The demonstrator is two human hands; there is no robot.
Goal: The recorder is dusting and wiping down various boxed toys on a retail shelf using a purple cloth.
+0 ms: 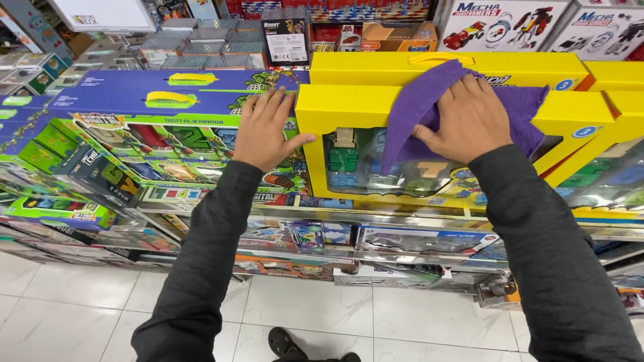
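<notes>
A large yellow toy box [335, 107] with a clear window lies flat on top of a shelf stack. My right hand [466, 117] presses a purple cloth [422, 107] flat onto the box's window and lid. My left hand [268, 131] rests open, palm down, on the blue and green toy box [161, 141] beside it, the thumb touching the yellow box's left edge. Both arms wear dark sleeves.
More yellow boxes [604, 121] lie to the right and behind. Blue and green boxed toys [74, 174] fill the left. Lower shelves [402, 238] hold further boxes. White floor tiles [80, 302] and a dark sandal [282, 342] show below.
</notes>
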